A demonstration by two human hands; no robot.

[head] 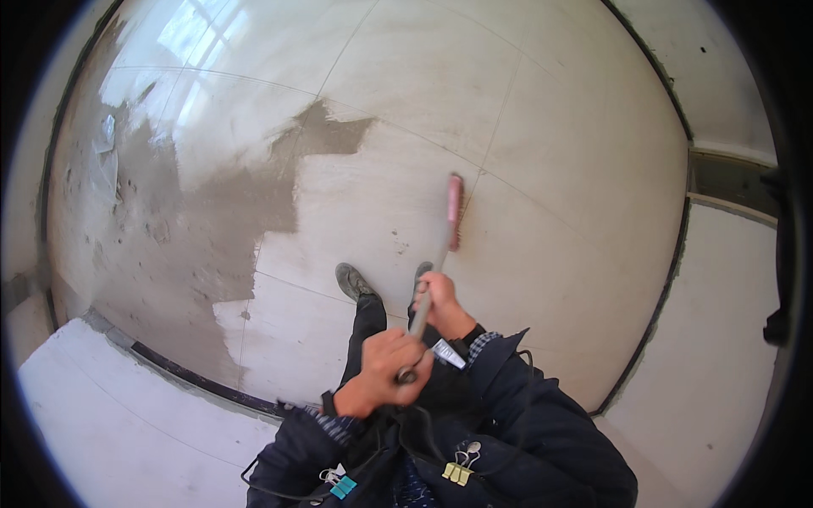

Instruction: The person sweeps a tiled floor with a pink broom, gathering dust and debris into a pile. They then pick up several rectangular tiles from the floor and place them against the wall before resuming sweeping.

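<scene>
Both my hands grip the long handle of a push broom. My left hand is wrapped around its near end, close to my waist. Farther along the shaft, my right hand holds it from the right side. The pinkish-red broom head rests on or just above the pale floor tiles, ahead of my feet and slightly to the right, its bristles facing right. The handle's far part is blurred.
Grey-brown dirt or wet dust covers the floor to the left in a jagged patch. A crumpled clear plastic sheet lies there. Dark skirting edges the right wall, and a white wall stands at lower left. My shoe is nearby.
</scene>
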